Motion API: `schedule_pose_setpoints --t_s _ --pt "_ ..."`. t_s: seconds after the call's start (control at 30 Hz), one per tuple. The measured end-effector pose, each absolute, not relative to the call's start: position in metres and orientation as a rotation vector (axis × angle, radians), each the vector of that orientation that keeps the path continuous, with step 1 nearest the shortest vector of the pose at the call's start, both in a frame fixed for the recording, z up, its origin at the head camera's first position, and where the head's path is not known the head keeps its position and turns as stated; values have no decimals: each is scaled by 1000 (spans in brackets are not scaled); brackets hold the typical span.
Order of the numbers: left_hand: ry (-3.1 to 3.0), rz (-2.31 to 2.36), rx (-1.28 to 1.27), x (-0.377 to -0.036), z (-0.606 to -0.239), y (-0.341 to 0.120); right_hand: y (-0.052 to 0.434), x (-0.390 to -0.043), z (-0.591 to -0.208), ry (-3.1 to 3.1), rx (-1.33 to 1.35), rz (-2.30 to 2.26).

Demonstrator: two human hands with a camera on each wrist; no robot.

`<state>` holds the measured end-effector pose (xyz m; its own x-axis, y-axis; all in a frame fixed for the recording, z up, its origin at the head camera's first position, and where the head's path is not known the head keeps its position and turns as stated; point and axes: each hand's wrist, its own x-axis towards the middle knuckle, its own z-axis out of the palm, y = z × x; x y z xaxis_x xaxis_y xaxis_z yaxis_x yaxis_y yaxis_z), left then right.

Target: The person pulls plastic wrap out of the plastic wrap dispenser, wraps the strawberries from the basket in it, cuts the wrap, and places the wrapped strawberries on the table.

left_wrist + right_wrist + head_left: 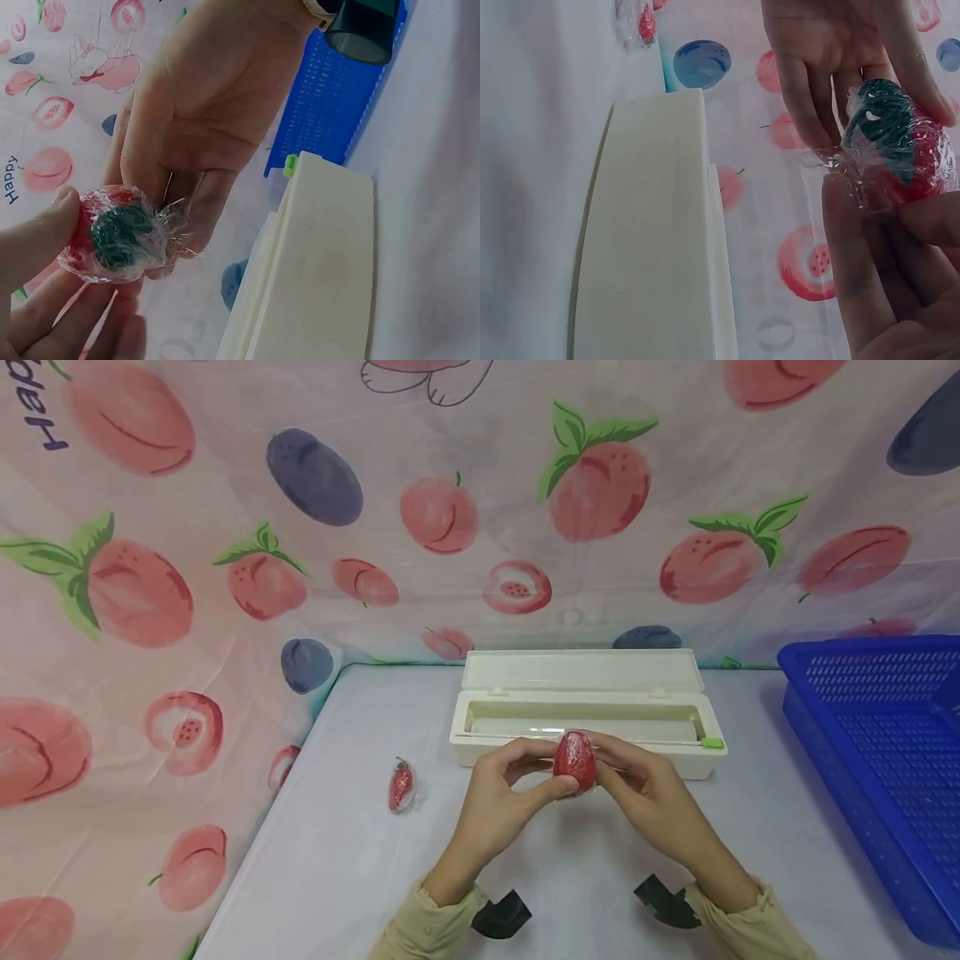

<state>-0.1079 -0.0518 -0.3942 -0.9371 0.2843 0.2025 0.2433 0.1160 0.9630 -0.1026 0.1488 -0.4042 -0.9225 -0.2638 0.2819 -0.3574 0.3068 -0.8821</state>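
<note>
Overhead: pale, smooth worktop (pixel 360 860) hemmed by a glossy sheet (pixel 187 568) printed with peaches and plums. Item one, red strawberry (pixel 575 757), green-capped, wrapped in crinkled clear film, held above the worktop just before a long cream plastic dispenser box (pixel 585 727) with lid open; left hand (pixel 498 802) and right hand (pixel 648 793) each pinch it, grip curled round. Second wrapped strawberry (pixel 402 785) lies left. Blue perforated basket (pixel 885 760) at right
</note>
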Motion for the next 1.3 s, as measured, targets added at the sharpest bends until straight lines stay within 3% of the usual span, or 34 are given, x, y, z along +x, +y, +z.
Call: schedule_pose_setpoints --t_s 0.4,0.8,1.3 --pt "2198 2165 430 -107 -391 -53 152 -103 -402 -2429 582 1765" --pt "2155 2183 501 -108 -394 -50 150 -98 -393 -2409 435 1827" --pt "2143 2169 527 -107 -395 -48 144 -94 -390 -2406 502 1748"
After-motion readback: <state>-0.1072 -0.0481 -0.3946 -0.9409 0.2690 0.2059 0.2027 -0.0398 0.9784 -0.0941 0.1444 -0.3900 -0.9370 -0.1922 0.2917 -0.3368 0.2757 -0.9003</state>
